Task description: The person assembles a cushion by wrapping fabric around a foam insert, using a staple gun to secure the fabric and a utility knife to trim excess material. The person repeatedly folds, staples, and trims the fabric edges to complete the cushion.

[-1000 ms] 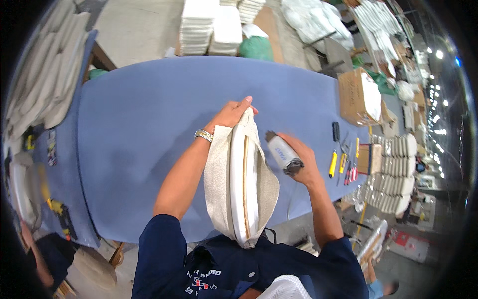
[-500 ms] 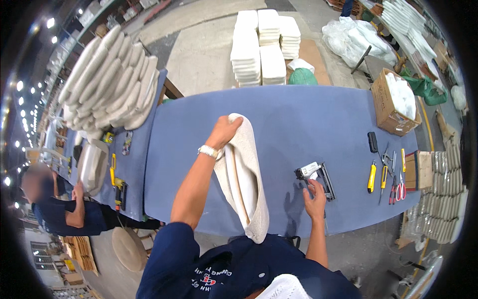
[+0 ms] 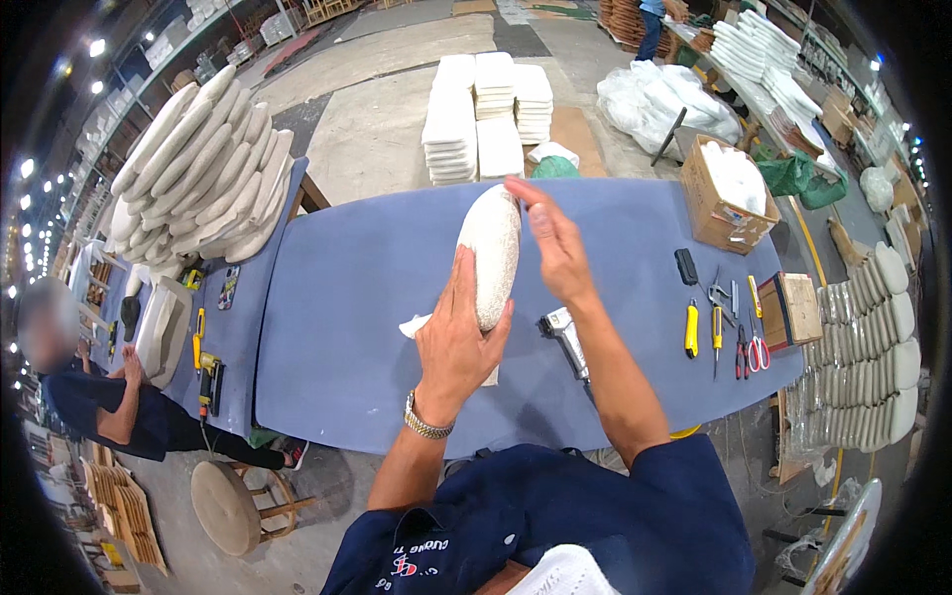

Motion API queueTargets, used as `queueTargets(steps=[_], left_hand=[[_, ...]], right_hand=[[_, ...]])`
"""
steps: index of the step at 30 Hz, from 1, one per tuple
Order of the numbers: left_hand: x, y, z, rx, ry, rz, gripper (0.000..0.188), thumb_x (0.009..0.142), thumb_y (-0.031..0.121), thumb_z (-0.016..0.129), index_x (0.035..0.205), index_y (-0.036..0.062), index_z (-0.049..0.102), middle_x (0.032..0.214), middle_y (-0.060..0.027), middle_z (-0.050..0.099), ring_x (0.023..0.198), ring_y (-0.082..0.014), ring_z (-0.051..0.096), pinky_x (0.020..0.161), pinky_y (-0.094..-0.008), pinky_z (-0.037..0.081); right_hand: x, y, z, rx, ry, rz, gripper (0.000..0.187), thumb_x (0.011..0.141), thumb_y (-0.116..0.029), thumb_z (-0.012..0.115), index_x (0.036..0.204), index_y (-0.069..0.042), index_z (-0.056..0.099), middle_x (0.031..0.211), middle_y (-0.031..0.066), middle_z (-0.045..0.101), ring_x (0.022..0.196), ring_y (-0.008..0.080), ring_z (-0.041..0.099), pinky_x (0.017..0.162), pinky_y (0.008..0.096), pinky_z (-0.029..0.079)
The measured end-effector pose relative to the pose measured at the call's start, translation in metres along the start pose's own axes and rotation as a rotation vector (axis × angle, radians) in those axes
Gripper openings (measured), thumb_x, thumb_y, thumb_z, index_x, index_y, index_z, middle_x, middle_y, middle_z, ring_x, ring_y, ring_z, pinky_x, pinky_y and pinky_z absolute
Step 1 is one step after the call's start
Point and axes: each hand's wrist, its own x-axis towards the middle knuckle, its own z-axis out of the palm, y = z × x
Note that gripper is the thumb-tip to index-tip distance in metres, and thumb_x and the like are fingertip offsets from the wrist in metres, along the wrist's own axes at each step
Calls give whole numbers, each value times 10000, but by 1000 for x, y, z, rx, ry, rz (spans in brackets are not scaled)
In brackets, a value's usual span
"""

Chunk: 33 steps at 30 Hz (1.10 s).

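Note:
A cream fabric-covered seat pad (image 3: 488, 248) stands tilted up over the blue table, its smooth padded side showing. My left hand (image 3: 456, 332), with a metal watch at the wrist, grips the pad's lower part, fingers along one side and thumb along the other. My right hand (image 3: 557, 248) is open with fingers stretched, close by the pad's upper right edge; the fingertips seem to touch it. Just left of my right forearm lies a silver staple gun (image 3: 565, 342), partly hidden by that arm. A small white flap (image 3: 415, 325) shows beside my left hand.
Right on the blue table (image 3: 367, 268) lie a yellow cutter (image 3: 691, 329), a screwdriver, pliers and scissors (image 3: 759, 352). A cardboard box (image 3: 732, 223) and a wooden box (image 3: 790, 309) stand there too. Padded pieces (image 3: 203, 164) are piled left, near a person (image 3: 94, 397) at work.
My right hand has left the staple gun and come up to the pad. The pad has turned, hiding its hollow underside; my left hand has shifted from its far end to its lower part.

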Motion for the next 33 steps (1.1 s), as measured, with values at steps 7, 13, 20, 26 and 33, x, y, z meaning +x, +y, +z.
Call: queueTargets(steps=[7, 13, 20, 26, 33], left_hand=[[11, -10, -19, -48, -3, -24, 767, 939, 290, 727, 1530, -71, 399, 1382, -308, 608, 1177, -435, 673, 930, -436, 570], [30, -38, -33, -27, -209, -52, 806, 962, 335, 685, 1555, -81, 331, 1484, -316, 518, 1160, -448, 668, 895, -439, 585], [16, -61, -68, -219, -229, -135, 759, 983, 240, 644, 1590, -55, 296, 1607, -260, 406, 1404, -365, 498, 1126, -424, 420], [-20, -73, -91, -194, -58, -119, 768, 1001, 274, 609, 1614, -21, 253, 1647, -262, 335, 1517, -424, 347, 1188, -438, 380], [-11, -90, -133, -32, -33, -386, 583, 1091, 316, 467, 1616, 100, 330, 1544, -267, 487, 1414, -456, 488, 1177, -447, 374]], right_hand=[[7, 4, 35, -193, -160, -313, 386, 1087, -226, 424, 1130, -12, 742, 1258, 135, 703, 1318, 324, 565, 1199, 503, 324], [63, 13, 51, -306, -393, -225, 402, 1016, -257, 469, 867, -38, 771, 871, 123, 723, 940, 286, 670, 975, 424, 474], [89, 69, 98, 218, -382, 152, 516, 1026, -348, 435, 833, 22, 739, 800, 104, 691, 786, 210, 629, 780, 344, 487], [14, 137, 162, 181, -213, 493, 725, 1096, -528, 309, 1300, 82, 643, 1314, 268, 660, 1274, 329, 596, 1112, 385, 400], [-111, 216, 131, -226, -513, 519, 493, 1074, -365, 490, 1415, -28, 607, 1456, 205, 598, 1374, 358, 545, 1174, 407, 377]])
